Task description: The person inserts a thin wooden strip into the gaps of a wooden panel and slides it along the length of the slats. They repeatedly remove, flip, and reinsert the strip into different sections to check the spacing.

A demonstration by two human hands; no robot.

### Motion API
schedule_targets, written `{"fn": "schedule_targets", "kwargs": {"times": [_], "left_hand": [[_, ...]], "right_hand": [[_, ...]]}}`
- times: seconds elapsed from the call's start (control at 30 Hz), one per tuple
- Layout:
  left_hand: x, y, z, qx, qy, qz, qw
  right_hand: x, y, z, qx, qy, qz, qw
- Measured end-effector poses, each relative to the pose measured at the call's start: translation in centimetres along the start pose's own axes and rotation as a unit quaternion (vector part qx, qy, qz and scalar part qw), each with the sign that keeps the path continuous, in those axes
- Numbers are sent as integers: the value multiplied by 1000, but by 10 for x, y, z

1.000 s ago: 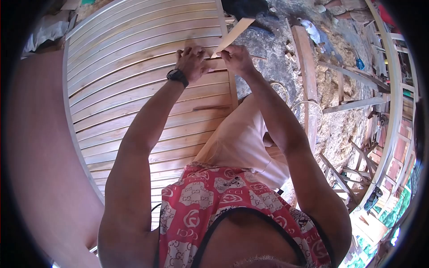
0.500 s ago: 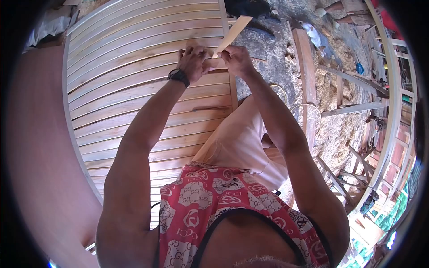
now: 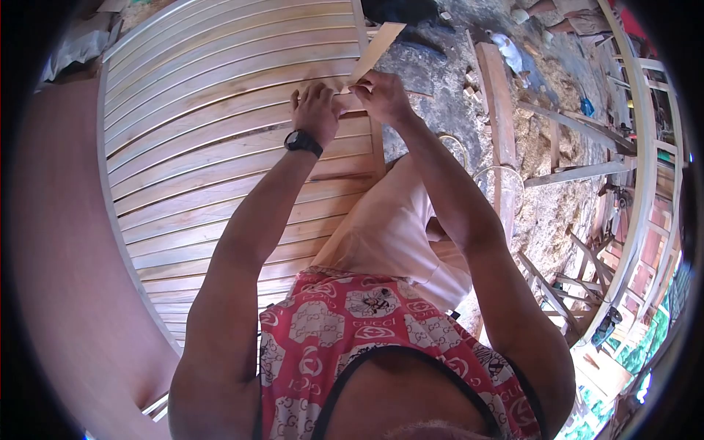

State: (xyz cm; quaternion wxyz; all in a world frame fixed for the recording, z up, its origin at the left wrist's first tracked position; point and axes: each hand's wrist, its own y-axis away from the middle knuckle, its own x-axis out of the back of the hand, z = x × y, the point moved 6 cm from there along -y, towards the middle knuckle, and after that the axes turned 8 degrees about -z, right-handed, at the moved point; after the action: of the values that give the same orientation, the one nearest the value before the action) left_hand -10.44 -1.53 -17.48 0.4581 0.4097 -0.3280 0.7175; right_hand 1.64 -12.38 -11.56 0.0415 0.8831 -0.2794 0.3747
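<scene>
A slatted wooden panel (image 3: 242, 139) lies under my hands, its slats running crosswise inside a frame. My left hand (image 3: 317, 114), with a dark watch at the wrist, rests on the slats near the panel's right edge, fingers bent and a little apart. Close by on the right, my right hand (image 3: 383, 97) is closed in a pinch at the lower end of a thin, pale wooden strip (image 3: 380, 50). That strip slants up and to the right past the frame. What lies just under the fingertips is partly hidden.
A broad smooth brown board (image 3: 59, 220) stands along the left. On the right, a thick plank (image 3: 499, 110) lies on a floor strewn with sawdust (image 3: 565, 213). Wooden frames (image 3: 579, 176) are beyond it. Another person's legs (image 3: 579, 22) show at the top right.
My left hand has turned slightly, its fingers now closer together, and its forearm has shifted right. My right hand stays at the strip's lower end. The view has shifted slightly.
</scene>
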Motion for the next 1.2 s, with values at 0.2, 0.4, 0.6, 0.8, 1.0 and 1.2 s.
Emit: {"fn": "schedule_targets", "kwargs": {"times": [0.2,0.4,0.6,0.8,1.0,1.2], "left_hand": [[6,16,7,-49,-26,40,998],[12,24,11,-50,-62,-15,997],[14,21,11,-43,-61,-167,983],[15,24,10,-56,-39,-133,989],[15,24,10,-68,-25,-135,988],[11,21,7,-59,-36,-139,988]], "right_hand": [[4,-3,2,-39,-8,-20,999],[27,-12,-16,-16,-8,6,1000],[41,11,-32,-19,19,-23,999],[14,37,-21,-21,-56,-41,997],[9,39,-21,14,-34,-7,999],[6,40,-17,7,-60,-9,998]]}}
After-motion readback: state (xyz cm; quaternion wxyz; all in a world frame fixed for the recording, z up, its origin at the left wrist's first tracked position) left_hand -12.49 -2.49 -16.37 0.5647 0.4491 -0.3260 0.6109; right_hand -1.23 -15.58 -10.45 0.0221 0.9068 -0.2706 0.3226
